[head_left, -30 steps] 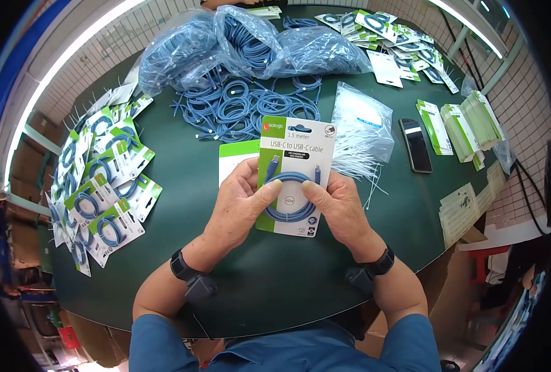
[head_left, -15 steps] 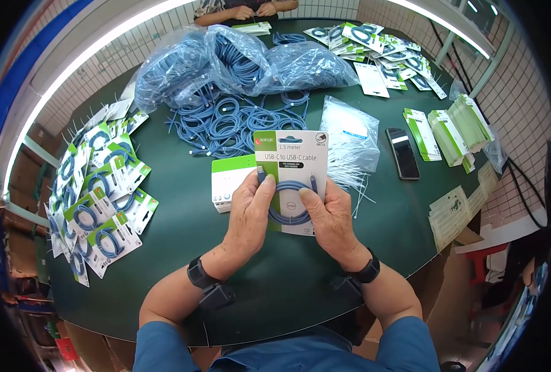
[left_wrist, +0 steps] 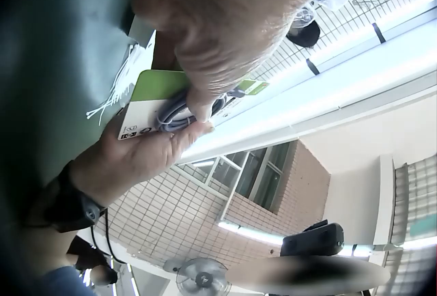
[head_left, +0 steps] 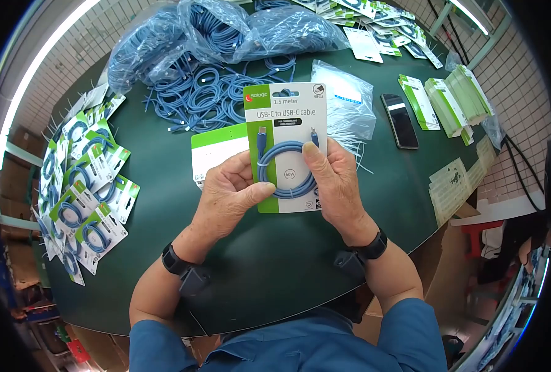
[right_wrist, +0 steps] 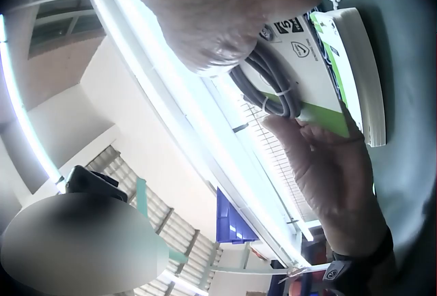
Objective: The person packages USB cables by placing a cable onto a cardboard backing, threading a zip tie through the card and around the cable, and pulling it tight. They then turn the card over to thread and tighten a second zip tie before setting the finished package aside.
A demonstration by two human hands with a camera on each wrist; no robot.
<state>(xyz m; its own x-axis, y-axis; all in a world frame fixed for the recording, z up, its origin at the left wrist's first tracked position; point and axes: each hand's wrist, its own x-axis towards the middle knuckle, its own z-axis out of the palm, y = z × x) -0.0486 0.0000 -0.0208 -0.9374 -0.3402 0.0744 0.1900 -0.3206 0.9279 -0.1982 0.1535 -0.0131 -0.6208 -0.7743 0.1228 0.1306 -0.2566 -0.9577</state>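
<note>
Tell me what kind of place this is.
Probably a packing workshop: loose blue cables are heaped by plastic bags full of more, carded cables are piled at the table's left, and blank-looking cards stand stacked at the right.

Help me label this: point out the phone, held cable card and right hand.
Phone (head_left: pixel 400 121): head view, middle of its screen.
Held cable card (head_left: pixel 290 160): head view, white area above "60W".
Right hand (head_left: pixel 341 188): head view, below the thumb.

A hand could pass over the bare table (head_left: pixel 157 186) between the left packs (head_left: pixel 83 180) and the held card (head_left: pixel 289 111); bags (head_left: pixel 164 46) and cables (head_left: pixel 204 99) block the far side.
</note>
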